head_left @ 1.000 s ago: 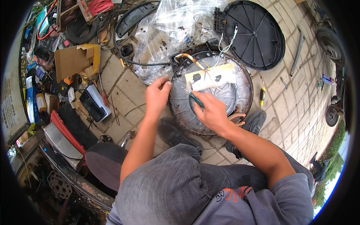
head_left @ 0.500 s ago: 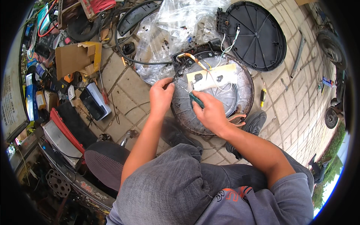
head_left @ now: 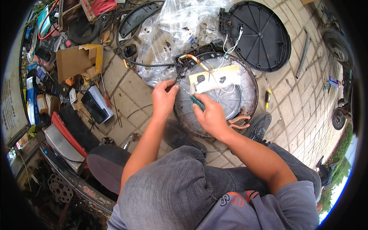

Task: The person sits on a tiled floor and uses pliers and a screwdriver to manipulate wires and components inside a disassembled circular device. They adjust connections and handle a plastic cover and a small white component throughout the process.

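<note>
My right hand (head_left: pixel 212 118) is wrapped round the green handle of a screwdriver (head_left: pixel 197 102). Its thin shaft points up and left to the rim of a round, rusty metal housing (head_left: pixel 186 111) on the ground between my shoes. At that left rim the thumb and fingers of my left hand (head_left: pixel 163 99) are pinched together; whatever they hold is too small to see. A cream plate (head_left: pixel 230 76) with dark parts and wires lies on the housing. Orange-handled pliers (head_left: pixel 240 124) rest at its lower right edge, beside my right hand.
Beyond the housing lie a clear plastic sheet (head_left: pixel 153 46) with small dark bits and a round black ribbed cover (head_left: pixel 264 42) joined by wires. A yellow screwdriver (head_left: pixel 267 99) is on the paving at right. Boxes and clutter, including a torn carton (head_left: pixel 73 63), crowd the left.
My right hand and the screwdriver have shifted slightly left. My left hand keeps its pinch at the rim. The whole view has drifted a little.
</note>
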Demonstrator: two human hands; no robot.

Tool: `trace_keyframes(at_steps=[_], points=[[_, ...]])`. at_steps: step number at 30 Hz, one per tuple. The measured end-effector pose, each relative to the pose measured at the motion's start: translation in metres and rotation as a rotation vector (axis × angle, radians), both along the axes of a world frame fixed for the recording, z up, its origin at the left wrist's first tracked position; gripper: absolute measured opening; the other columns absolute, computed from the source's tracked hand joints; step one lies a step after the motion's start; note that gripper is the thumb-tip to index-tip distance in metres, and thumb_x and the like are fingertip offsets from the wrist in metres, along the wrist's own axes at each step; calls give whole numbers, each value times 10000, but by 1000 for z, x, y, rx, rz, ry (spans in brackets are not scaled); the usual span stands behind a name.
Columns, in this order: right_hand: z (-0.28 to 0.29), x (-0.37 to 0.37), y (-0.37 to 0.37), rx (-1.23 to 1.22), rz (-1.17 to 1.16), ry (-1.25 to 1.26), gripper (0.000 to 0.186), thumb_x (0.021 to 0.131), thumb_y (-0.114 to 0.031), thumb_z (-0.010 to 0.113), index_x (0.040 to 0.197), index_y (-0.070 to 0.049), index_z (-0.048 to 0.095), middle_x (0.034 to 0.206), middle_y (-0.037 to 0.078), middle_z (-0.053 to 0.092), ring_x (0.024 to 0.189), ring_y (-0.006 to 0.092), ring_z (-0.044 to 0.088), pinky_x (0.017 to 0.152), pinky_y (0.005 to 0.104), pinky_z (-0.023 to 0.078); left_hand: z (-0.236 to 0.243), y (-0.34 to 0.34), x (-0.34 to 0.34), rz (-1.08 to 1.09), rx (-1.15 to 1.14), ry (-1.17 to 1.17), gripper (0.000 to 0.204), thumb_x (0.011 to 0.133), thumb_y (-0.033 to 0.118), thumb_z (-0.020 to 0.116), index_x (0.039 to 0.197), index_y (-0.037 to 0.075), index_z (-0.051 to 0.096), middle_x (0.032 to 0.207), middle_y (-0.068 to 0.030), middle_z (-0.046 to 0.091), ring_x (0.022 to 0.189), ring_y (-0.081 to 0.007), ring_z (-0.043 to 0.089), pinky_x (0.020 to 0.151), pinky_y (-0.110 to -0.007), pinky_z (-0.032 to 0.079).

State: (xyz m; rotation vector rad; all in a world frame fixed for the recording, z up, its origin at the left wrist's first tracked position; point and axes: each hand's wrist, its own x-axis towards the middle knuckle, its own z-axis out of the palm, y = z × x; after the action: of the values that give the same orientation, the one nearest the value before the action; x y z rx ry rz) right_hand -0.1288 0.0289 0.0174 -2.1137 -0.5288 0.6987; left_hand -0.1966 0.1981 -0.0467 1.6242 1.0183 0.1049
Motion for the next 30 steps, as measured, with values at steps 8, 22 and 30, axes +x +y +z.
trace_keyframes(at_steps=[8,22,30], points=[[-4,4,3,-13,-50,169,313,903,-168,675,1191,-50,644,965,217,701,880,418,675,739,472,528,1,1,-3,-20,21,12,252,881,49,715,1112,-50,710,1012,-98,697,904,-157,655,844,-296,527],[1,9,-14,91,-142,111,320,892,-134,687,1182,-4,653,1043,213,703,947,363,703,818,381,546,17,-7,12,-323,588,-139,192,778,29,764,966,49,732,995,-105,615,965,-312,581,846,-390,498],[-5,13,-15,57,-49,-53,321,883,-133,688,1185,-32,655,1025,193,704,899,390,689,779,408,551,11,1,15,-407,691,-154,150,775,50,764,911,50,702,951,-108,590,920,-319,565,784,-408,490]])
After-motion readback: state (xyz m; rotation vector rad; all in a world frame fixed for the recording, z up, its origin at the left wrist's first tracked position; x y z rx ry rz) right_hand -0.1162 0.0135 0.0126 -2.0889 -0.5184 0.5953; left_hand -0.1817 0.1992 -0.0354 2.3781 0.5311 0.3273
